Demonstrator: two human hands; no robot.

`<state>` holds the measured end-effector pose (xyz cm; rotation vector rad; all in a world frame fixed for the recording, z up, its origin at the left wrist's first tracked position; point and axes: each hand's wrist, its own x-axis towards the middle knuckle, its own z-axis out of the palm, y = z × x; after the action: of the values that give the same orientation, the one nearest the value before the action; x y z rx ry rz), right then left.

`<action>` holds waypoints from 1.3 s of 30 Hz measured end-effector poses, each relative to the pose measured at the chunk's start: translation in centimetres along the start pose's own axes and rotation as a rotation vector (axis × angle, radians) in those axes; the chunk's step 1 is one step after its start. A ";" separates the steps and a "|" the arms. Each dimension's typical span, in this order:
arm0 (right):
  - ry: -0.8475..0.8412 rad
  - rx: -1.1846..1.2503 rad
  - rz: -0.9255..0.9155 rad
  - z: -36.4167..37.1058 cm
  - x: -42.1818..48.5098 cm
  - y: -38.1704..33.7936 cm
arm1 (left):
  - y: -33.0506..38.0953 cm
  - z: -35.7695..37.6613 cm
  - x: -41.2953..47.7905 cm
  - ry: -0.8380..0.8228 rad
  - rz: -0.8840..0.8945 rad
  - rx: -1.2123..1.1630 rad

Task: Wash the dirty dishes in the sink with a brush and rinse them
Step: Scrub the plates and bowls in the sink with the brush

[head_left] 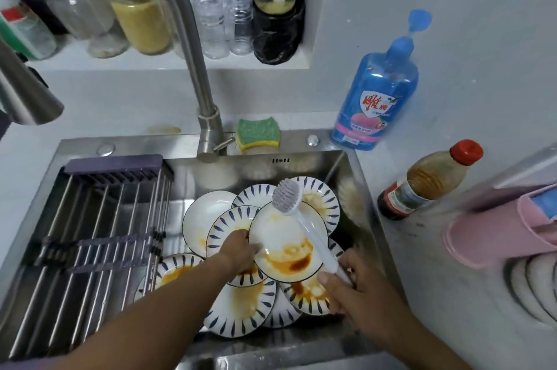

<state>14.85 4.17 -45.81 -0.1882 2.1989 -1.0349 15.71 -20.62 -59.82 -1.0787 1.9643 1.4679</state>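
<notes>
**Plate and brush held over the sink**

Rack (90, 219) fills the sink's (168, 143) left half. Left hand (238, 249) pinches the left rim of a sauce-stained plate (286, 246), tilted above the piled dirty plates (238, 303). Right hand (346, 282) has its fingers curled round the near end of the brush (301, 219), whose bristle head sits at the plate's far edge. A detergent bottle (376, 98) stands far right on the table.

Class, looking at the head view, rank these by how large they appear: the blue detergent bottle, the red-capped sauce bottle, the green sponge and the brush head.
1. blue detergent bottle
2. red-capped sauce bottle
3. green sponge and brush head: look alike, too close to rank.
</notes>
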 end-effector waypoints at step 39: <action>0.024 -0.857 -0.309 0.8 2.6 -5.3 | -1.4 -5.4 -10.6 -0.175 0.065 -0.714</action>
<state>12.63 -0.88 -43.68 -0.9163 2.5529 -0.1664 23.57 -22.56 -50.99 -1.1017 1.3799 2.2986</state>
